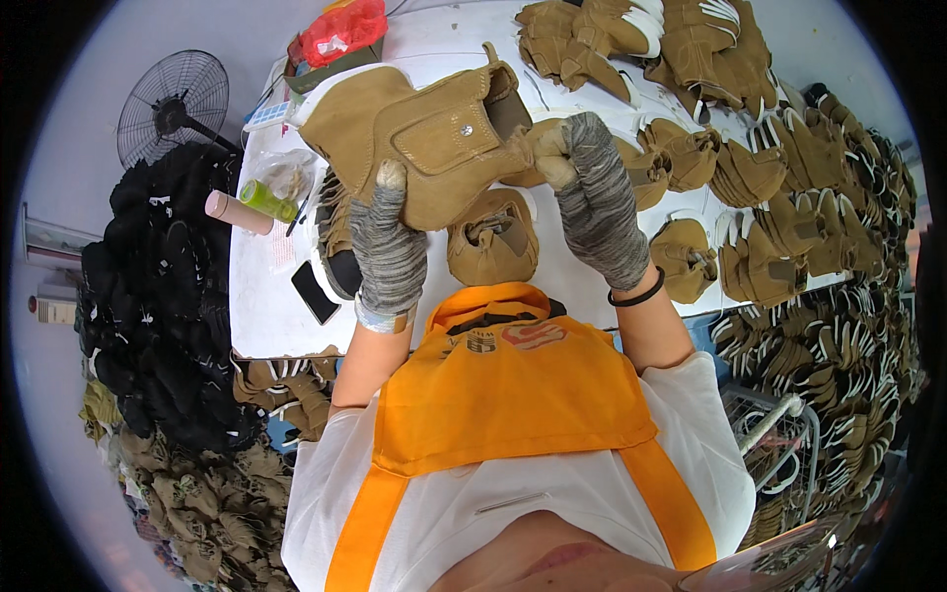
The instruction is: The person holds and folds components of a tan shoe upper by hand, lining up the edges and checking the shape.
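A tan suede boot upper [434, 133] with a stitched side panel, a round metal stud and a pull loop is raised over the white table, lying sideways. My left hand [390, 242], in a grey knitted glove with bare fingertips, grips its lower edge, thumb on the outside. At the boot's open top edge, my right hand [602, 202], gloved alike, has its fingers curled and pinched on the tan material. Just below the raised boot, another tan upper [493, 242] stands on the table between my forearms.
The white table [286, 335] carries a black phone [316, 293], a pink cup [239, 212], a green container [268, 201] and a box with a red bag [342, 35]. Stacked tan uppers [760, 252] fill its right side. A fan [173, 111] and black piles [163, 296] stand left.
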`<act>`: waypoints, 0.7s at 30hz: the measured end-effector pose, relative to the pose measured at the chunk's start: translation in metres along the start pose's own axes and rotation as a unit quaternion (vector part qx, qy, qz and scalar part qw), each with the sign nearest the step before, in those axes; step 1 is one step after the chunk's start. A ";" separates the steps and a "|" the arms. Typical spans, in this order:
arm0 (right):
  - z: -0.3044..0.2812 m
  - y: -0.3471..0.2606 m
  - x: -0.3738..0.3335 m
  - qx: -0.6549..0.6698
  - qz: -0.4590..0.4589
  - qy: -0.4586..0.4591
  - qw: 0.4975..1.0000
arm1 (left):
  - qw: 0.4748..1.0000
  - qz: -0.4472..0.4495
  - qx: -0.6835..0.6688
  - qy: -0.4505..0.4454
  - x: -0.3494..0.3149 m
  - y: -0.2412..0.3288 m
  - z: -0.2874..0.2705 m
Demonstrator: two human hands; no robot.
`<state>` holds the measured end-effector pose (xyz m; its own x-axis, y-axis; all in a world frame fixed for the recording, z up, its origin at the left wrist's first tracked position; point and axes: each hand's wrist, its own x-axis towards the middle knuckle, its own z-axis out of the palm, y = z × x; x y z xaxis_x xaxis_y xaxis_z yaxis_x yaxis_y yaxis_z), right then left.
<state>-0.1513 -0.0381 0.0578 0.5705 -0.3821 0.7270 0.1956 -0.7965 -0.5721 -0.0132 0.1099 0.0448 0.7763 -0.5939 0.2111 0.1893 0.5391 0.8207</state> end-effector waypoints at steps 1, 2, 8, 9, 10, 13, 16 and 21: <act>0.001 -0.002 -0.003 0.068 0.040 -0.003 0.997 | 1.000 0.011 0.014 0.003 0.001 -0.002 0.000; 0.001 -0.002 -0.008 0.123 0.083 0.019 0.989 | 0.999 0.021 0.029 0.006 0.002 -0.003 -0.001; -0.014 0.091 -0.063 0.034 0.295 -0.052 0.954 | 0.990 -0.046 -0.132 0.020 0.017 -0.005 -0.019; -0.013 0.132 -0.092 -0.178 0.283 -0.162 0.928 | 0.979 -0.075 -0.185 0.027 0.018 -0.004 -0.022; -0.011 0.155 -0.121 -0.339 0.295 -0.314 0.836 | 0.975 -0.094 -0.201 0.032 0.020 -0.004 -0.023; -0.001 0.186 -0.193 -0.354 0.366 -0.274 0.816 | 0.955 -0.156 -0.251 0.037 0.022 -0.004 -0.025; 0.010 0.196 -0.212 -0.395 0.476 -0.301 0.726 | 0.930 -0.207 -0.302 0.031 0.019 -0.003 -0.024; 0.022 0.207 -0.240 -0.371 0.488 -0.297 0.733 | 0.925 -0.227 -0.304 0.025 0.015 0.002 -0.007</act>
<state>-0.2300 -0.1014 -0.2435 0.4401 -0.8431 -0.3090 -0.8973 -0.4000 -0.1864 0.0036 0.1064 0.0459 0.5581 -0.8210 -0.1199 0.7938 0.4862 0.3653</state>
